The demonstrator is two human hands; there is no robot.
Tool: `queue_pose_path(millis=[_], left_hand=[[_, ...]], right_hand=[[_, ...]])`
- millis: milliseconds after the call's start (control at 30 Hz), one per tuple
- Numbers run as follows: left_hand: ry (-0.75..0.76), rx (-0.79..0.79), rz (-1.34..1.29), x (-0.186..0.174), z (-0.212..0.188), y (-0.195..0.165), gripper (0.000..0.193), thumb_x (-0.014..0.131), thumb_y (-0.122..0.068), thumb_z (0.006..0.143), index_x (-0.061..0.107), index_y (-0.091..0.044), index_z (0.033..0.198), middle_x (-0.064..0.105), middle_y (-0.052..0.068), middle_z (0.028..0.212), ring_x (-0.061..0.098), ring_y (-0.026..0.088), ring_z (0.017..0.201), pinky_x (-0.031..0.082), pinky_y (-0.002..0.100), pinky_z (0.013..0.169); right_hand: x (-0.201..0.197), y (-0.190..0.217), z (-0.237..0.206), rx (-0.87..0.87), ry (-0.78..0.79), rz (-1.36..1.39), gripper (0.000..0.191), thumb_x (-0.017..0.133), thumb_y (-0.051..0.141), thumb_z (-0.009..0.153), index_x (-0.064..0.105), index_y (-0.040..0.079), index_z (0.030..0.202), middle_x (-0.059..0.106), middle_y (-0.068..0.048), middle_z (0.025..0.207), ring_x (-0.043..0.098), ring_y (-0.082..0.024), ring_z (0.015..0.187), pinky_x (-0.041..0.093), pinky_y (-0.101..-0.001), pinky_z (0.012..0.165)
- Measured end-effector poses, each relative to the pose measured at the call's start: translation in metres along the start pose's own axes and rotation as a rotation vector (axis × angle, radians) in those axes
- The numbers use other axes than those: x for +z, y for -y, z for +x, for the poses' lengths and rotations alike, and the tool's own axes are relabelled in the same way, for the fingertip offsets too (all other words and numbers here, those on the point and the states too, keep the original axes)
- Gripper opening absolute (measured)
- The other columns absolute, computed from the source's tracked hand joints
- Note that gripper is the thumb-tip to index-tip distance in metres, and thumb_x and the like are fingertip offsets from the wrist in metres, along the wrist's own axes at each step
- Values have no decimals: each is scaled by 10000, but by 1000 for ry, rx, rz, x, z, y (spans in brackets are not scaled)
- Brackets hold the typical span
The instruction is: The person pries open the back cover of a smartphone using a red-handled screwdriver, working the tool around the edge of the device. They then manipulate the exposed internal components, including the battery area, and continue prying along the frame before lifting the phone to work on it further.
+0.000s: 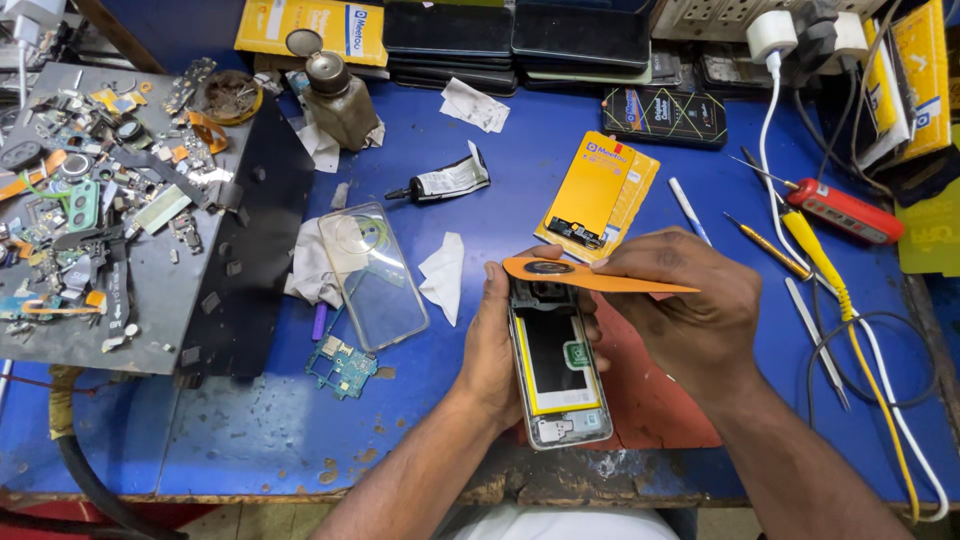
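Hands: left hand (pixel 497 345) grips opened phone (pixel 556 375), right hand (pixel 680 305) pinches orange back cover (pixel 600 277).

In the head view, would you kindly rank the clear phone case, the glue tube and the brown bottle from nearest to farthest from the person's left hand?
1. Clear phone case: just beyond the left hand, on its left side, lying on the blue table.
2. Glue tube: farther up the table, above the case.
3. Brown bottle: farthest, near the table's back edge.
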State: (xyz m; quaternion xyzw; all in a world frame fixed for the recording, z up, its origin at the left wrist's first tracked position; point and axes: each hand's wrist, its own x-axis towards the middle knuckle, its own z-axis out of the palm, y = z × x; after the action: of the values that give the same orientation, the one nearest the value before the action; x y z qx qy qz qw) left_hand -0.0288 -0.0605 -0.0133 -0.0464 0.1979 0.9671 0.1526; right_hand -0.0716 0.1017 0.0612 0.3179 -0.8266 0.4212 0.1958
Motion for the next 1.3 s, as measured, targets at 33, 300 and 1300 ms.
queue_pose_path(millis=[33, 300, 1300], left_hand=[[5, 1, 0, 0, -1, 0, 705, 351, -703, 1014, 482, -153, 1436, 630, 177, 1057, 688, 273, 866, 644, 468, 709], [26, -11, 17, -1, -1, 3, 693, 372, -694, 1018, 479, -136, 1416, 625, 181, 1064, 685, 272, 874, 642, 474, 719], [175, -189, 95, -6, -3, 7, 797, 372, -706, 997, 539, -7, 1341, 667, 180, 1083, 730, 253, 902, 654, 455, 739]], right_hand=[[0, 1, 0, 1, -4, -9, 243, 826, -65, 805, 742, 42, 1007, 749, -81, 939, 734, -196, 878, 574, -286, 743], [-4, -2, 6, -10, 2, 47, 218, 816, -54, 857, 734, 56, 1026, 760, -50, 955, 750, -186, 908, 600, -277, 794], [-15, -75, 58, 617, 187, 607, 215, 820, 81, 846, 757, 12, 1040, 739, -29, 900, 648, -101, 772, 532, -274, 691]])
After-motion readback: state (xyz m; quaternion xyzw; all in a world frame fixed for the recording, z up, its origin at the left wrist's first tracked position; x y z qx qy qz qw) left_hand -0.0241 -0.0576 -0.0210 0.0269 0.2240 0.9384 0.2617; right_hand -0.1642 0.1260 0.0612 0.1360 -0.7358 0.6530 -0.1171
